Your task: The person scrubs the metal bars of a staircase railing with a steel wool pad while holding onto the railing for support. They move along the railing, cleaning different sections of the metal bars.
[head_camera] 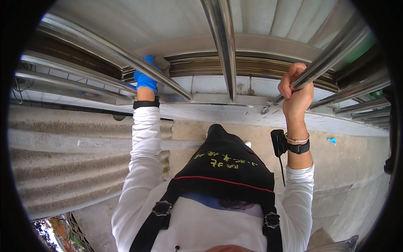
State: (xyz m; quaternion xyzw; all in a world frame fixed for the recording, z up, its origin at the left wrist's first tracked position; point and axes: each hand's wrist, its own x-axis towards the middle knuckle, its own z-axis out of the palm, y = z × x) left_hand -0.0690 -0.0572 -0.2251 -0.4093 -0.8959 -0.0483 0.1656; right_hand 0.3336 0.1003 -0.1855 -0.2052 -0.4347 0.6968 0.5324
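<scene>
My left hand [146,75], in a blue glove, reaches between the metal bars to the window track [201,67]. A grey cloth or sponge-like thing [163,65] touches its fingers; the bar in front partly hides the hand, so its grasp cannot be told. My bare right hand [297,83] is closed around a slanting steel bar [327,56] at the right. Between my hands another shiny bar [225,56] stands before the window pane [176,22].
A flat metal rail [207,100] joins the bars' lower ends above a tiled ledge [207,84]. Corrugated sheets [69,176] lie at the left. A small blue object [331,140] is on the concrete ground [346,160] far below. A cable hangs from my right wrist device [278,142].
</scene>
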